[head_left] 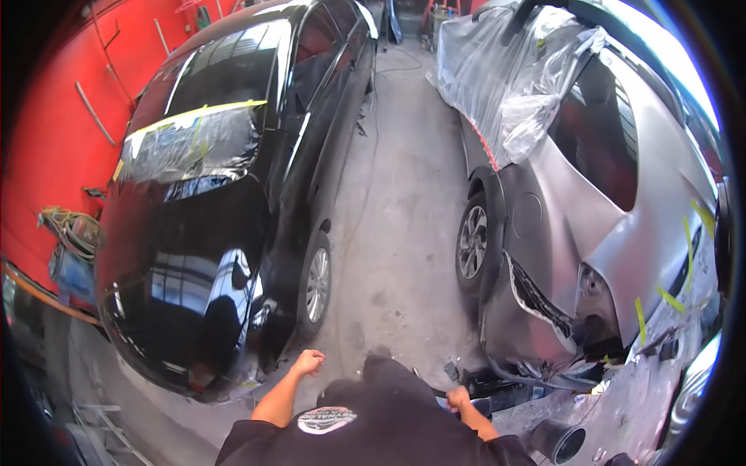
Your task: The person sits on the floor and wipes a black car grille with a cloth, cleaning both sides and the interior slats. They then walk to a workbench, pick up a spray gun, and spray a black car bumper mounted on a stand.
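Note:
My left hand [309, 362] hangs in front of me with its fingers curled in, and nothing shows in it. It is nearest to the front wheel [316, 284] of a glossy black car [194, 256], without touching it. On the other side, my right hand [458, 398] is closed low by my body. A small bluish bit shows beside its fingers, too small to name. Close to that hand lies a dark grey piece [452, 370] on the floor. To the right stands a silver-grey car [559, 202] with its rear corner stripped and its lamp opening bare.
Plastic sheeting [505, 85] drapes the grey car's side; taped film [198, 144] covers part of the black car's windscreen. A concrete aisle [396, 194] runs between them. Dark bumper parts [536, 380] and a black bucket [558, 441] sit at right. Coiled hoses [78, 233] hang by the red wall [62, 140].

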Motion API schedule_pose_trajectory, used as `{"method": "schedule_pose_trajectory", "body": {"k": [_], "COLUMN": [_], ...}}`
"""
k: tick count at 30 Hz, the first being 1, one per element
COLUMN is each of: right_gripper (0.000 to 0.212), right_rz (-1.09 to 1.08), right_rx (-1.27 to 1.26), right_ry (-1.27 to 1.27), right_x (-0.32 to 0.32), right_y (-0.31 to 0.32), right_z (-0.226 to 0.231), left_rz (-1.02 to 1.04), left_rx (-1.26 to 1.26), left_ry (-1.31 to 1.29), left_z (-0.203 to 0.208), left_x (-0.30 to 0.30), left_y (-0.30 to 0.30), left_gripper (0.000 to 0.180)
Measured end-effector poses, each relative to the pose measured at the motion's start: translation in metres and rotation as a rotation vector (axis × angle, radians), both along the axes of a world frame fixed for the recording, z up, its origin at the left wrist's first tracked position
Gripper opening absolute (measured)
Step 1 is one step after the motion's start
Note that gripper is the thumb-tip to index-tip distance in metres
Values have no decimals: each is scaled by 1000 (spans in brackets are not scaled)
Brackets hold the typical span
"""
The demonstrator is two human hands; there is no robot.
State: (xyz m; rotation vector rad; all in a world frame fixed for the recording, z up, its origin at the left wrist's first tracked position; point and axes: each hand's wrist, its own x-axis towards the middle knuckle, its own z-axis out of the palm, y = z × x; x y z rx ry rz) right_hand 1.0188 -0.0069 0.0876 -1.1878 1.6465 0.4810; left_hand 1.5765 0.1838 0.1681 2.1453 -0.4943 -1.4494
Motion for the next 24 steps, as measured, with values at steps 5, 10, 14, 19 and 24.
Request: {"method": "schedule_pose_trajectory", "body": {"k": [5, 10, 14, 19, 24], "right_gripper": [27, 33, 30, 26, 23], "right_rz": [178, 199, 285, 190, -293], "right_rx": [-448, -669, -544, -268, -364], "right_ry": [-274, -509, -379, -137, -284], "right_x": [138, 299, 349, 347, 406], "right_y": [-215, -397, -485, -628, -763], "right_z": [41, 91, 56, 38, 73], "left_rz": [89, 49, 86, -33, -111], "left_rx": [105, 104, -10, -9, -107], "left_ry": [70, 28, 155, -9, 45], "left_z": [10, -84, -115, -88, -9], "left_x": [39, 102, 177, 279, 400], "left_y": [-84, -158, -290, -588, -833], "left_gripper": [26, 20, 21, 20, 29]}}
